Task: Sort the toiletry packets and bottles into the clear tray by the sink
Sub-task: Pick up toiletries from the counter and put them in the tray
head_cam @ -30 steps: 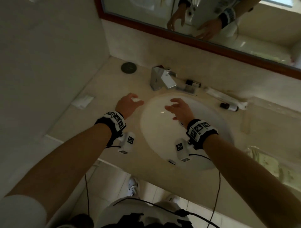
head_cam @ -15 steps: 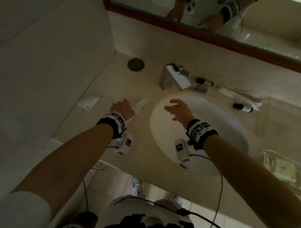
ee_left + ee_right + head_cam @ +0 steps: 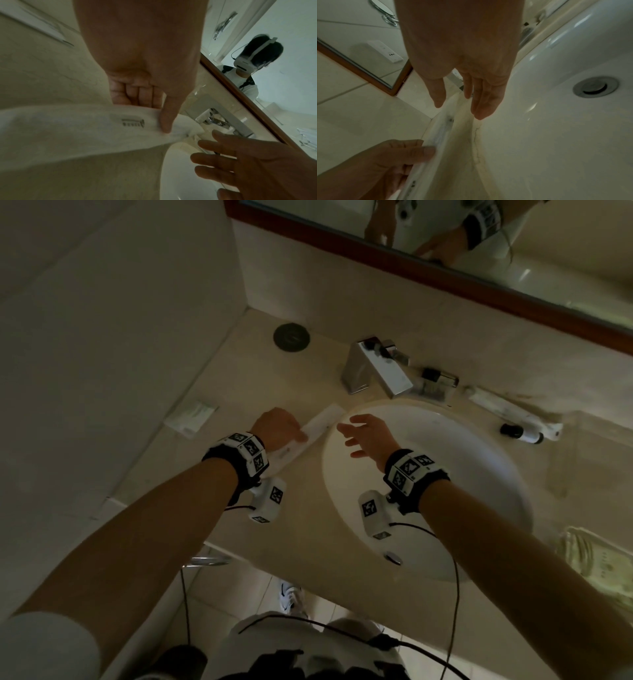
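The left hand (image 3: 279,428) holds a long white packet (image 3: 317,429) on the counter (image 3: 239,392), just left of the sink (image 3: 479,474). In the left wrist view the thumb (image 3: 169,117) presses on top of the packet and the other fingers are curled under its edge, so it is a pinch grip near the middle of the packet. The right hand (image 3: 371,436) is over the sink rim with the fingers straight and a little spread; it holds nothing, and its fingertips are near the far end of the packet but I cannot tell if they touch it. The packet looks thin, flat and very light, probably paper or soft plastic with something slim inside; a small printed mark is on it. I think it bends easily, so holding it at only one end may let it droop, and a grip near the middle is better. It seems not fragile, but the smooth surface could slip between the fingers. More things lie on the counter: a small flat sachet (image 3: 191,419) at the left, another long packet (image 3: 507,410) and a small bottle (image 3: 520,433) behind the sink, and a second bottle (image 3: 440,376) beside the tap (image 3: 376,368). The clear tray is not clearly visible in the dark pictures, so I cannot say where the packet must go.
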`<state>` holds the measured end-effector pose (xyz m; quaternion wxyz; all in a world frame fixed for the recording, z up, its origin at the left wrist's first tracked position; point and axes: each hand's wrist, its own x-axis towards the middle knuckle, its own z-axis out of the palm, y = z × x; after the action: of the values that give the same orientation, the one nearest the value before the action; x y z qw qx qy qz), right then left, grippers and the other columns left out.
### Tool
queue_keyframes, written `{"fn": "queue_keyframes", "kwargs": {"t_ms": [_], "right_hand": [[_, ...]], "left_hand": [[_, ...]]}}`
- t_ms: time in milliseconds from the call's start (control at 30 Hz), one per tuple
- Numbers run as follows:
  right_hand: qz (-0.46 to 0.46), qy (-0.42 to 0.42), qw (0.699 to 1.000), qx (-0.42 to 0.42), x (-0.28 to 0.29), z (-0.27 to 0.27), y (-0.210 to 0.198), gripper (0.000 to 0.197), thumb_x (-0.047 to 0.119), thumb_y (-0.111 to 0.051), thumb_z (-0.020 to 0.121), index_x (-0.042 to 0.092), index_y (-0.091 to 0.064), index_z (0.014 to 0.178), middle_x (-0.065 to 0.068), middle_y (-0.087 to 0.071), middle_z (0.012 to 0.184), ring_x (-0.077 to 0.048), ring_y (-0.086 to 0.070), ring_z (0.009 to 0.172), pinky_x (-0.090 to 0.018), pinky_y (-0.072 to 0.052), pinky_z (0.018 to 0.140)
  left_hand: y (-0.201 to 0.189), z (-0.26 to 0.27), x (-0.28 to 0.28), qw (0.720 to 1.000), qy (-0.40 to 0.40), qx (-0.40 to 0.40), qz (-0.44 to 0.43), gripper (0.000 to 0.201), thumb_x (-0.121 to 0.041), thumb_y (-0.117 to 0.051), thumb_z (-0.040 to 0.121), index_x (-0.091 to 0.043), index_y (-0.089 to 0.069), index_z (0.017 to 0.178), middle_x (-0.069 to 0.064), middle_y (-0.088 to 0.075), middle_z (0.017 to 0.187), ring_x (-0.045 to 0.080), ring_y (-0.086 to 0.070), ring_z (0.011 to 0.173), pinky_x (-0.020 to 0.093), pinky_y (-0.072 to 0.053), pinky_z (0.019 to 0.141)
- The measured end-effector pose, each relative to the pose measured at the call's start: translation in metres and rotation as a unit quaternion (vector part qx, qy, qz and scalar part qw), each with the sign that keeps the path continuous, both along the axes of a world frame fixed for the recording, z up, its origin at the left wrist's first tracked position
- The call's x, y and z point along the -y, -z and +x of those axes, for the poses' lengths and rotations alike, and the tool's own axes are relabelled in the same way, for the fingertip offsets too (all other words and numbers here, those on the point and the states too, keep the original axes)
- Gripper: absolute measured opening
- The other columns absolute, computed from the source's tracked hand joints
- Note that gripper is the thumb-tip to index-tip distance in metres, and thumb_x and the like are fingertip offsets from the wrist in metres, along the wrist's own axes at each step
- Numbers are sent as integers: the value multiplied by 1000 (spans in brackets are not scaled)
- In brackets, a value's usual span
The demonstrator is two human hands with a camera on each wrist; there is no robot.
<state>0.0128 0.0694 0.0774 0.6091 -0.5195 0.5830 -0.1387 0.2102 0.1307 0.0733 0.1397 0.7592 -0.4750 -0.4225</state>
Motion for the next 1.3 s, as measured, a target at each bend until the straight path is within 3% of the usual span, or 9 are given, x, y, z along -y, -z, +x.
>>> {"fn": "queue_keyframes", "kwargs": {"t_ms": [133,233,333,467,633,700,833,967,1300], "right_hand": [[27,-26,999,30,-1,19,-4,42,32,-69,87,7,-57,119,-9,-68,96,-19,-65,77,-29,-51,62],[28,-44,997,49,-4,33,-5,26,31,-63,91,8,-63,103,-10,-69,93,-20,-65,73,-26,-49,58],[26,-45,997,54,-6,49,-3,25,28,-60,93,6,-63,105,-9,-68,91,-19,-64,68,-25,-46,56],[18,-60,997,51,-6,68,-1,19,24,-59,94,7,-62,101,-9,-67,87,-16,-62,59,-21,-45,50],[6,-71,997,29,-6,83,-3,19,23,-58,95,5,-61,101,-10,-66,86,-17,-61,59,-23,-44,50],[2,-74,997,23,-6,88,-3,18,23,-58,95,5,-61,99,-10,-66,85,-17,-60,58,-22,-43,49],[-4,-76,997,20,-6,94,-2,16,24,-59,94,8,-61,92,-11,-66,85,-17,-61,58,-24,-43,51],[-3,-74,997,23,-7,95,2,15,23,-59,94,9,-61,92,-9,-65,84,-17,-60,58,-24,-42,51],[-7,-66,998,14,-3,86,2,18,21,-59,94,4,-63,98,-10,-66,82,-19,-60,58,-25,-42,53]], "left_hand": [[-3,7,-2,998,-15,-52,-20,20,-26,-76,79,-10,-68,90,4,-64,87,16,-58,77,28,-44,70],[-5,16,-6,997,-21,-75,-10,20,-24,-76,78,-11,-67,90,2,-63,81,12,-56,69,22,-43,61],[-6,26,-11,995,-31,-98,2,19,-21,-76,79,-10,-64,89,2,-62,79,12,-56,66,20,-43,57],[-4,43,-19,992,-70,-100,-3,19,-28,-74,81,-13,-64,80,7,-67,81,19,-62,72,30,-52,69],[6,77,-24,977,-198,-11,-80,34,-32,-71,83,-11,-62,109,6,-62,114,20,-58,101,28,-45,80],[13,90,-27,975,-212,40,-57,49,-33,-72,81,-15,-57,123,10,-52,132,26,-52,116,36,-47,93],[19,102,-32,968,-189,162,34,68,-35,-64,84,-20,-34,143,12,-24,154,31,-20,142,48,-21,115],[18,108,-40,962,-198,168,85,71,-27,-57,87,-19,-21,148,14,-14,155,36,-12,143,54,-16,115],[29,89,-35,974,-113,195,28,60,-21,-60,86,-13,-37,141,15,-37,139,33,-33,128,46,-34,105]]}}
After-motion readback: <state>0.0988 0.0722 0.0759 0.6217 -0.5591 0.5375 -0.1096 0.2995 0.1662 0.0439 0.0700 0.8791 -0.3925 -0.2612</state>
